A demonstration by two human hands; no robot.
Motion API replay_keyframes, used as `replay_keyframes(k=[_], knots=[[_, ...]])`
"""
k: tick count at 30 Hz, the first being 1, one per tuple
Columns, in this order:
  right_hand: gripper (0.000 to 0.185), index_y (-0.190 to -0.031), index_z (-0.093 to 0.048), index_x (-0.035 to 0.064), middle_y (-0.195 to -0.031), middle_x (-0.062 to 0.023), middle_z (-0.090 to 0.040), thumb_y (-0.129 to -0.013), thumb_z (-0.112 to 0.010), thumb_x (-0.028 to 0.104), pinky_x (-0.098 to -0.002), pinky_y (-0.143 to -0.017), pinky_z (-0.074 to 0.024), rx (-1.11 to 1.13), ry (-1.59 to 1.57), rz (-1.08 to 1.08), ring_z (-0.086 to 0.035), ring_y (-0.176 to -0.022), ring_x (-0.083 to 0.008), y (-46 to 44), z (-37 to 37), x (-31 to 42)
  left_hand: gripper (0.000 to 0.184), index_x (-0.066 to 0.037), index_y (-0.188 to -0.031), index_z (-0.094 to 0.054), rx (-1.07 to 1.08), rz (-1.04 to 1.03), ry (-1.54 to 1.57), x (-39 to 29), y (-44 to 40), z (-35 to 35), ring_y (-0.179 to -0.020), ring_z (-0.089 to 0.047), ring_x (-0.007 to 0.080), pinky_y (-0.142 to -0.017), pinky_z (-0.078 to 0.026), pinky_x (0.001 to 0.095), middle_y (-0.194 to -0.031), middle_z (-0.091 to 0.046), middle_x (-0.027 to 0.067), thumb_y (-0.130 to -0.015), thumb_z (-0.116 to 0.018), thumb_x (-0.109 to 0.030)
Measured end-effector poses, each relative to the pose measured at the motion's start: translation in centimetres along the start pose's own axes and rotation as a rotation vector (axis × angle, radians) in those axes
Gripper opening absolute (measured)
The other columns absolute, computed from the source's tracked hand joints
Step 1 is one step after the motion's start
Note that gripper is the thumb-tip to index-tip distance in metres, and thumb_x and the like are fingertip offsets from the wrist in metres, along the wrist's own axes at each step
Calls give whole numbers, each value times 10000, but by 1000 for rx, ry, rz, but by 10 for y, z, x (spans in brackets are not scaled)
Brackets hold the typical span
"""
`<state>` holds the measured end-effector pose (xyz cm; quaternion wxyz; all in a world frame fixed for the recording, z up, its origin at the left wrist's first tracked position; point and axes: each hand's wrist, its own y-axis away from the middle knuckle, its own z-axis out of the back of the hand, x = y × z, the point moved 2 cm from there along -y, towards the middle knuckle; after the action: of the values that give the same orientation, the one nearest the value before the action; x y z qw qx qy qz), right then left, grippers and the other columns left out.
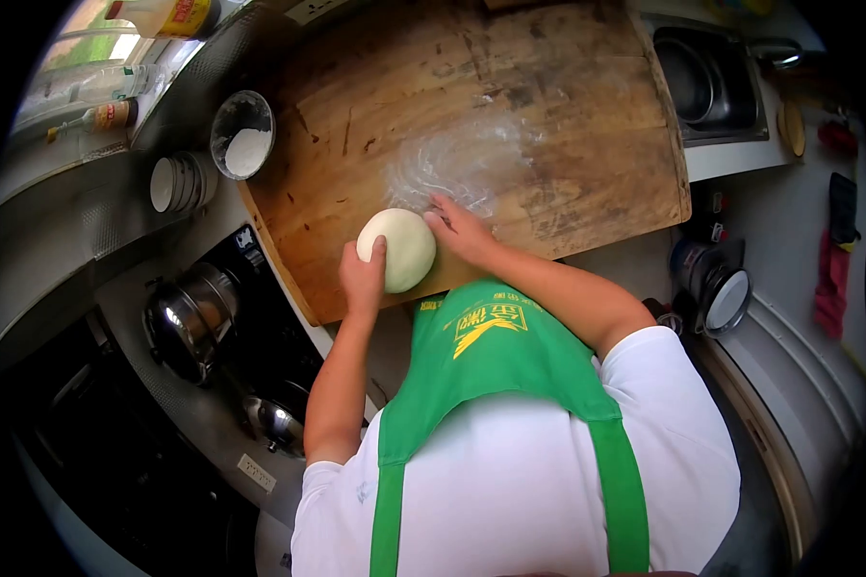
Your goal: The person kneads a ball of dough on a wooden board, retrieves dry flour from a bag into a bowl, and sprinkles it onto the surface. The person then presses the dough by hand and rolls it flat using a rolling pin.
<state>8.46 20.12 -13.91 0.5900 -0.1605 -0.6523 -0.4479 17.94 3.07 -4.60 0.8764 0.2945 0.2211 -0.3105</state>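
Note:
A smooth, pale round of dough [401, 252] sits near the front edge of a wooden board [587, 115]. My left hand [361, 277] grips its left side, thumb on top; the other fingers are mostly hidden at the dough's edge. Just right of the dough is my right hand [460, 234], its fingers stretched out over the board with nothing in them. Whether that hand touches the dough, I cannot tell. White flour [443, 168] lies smeared across the board beyond both hands.
A bowl of flour [248, 151] stands left of the board, with stacked bowls [175, 183] beside it. Pots [192, 317] rest on the stove at left. A sink [707, 87] is at the right. Bottles [106, 117] line the windowsill.

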Motion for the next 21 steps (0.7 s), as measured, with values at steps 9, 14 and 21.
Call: replay_keyframes(k=[9,14,21], knots=[[584,-1326,-656,40,-1230,-184,-714,-907,-744,438,-392,-978,-523,-229,-19,-37,-688,-1115,-303,-81,88,36,654,63,-1082,-685,162,-75,311,-46,-123,-93,-957,-703,365,-862,-519,435,-993,-718,271,-1010,-518,-565],[532,-1336,-653,53,-1256,-220,-692,-903,-748,347,-410,-987,-517,-373,208,71,-669,-1148,-371,-65,109,11,556,55,-1211,-627,215,-88,-133,-80,-94,-96,-1062,-654,448,-970,-492,499,-1122,-685,282,-1015,-480,-444],[493,-1387,-584,-16,-1377,-239,-610,-947,-643,198,-457,-1105,-435,-338,617,500,-575,-1282,-398,-45,104,19,683,-42,-1516,-433,83,-982,-626,-89,-75,-123,-1492,-290,457,-1216,-252,549,-1609,-338,247,-925,-539,-368]])
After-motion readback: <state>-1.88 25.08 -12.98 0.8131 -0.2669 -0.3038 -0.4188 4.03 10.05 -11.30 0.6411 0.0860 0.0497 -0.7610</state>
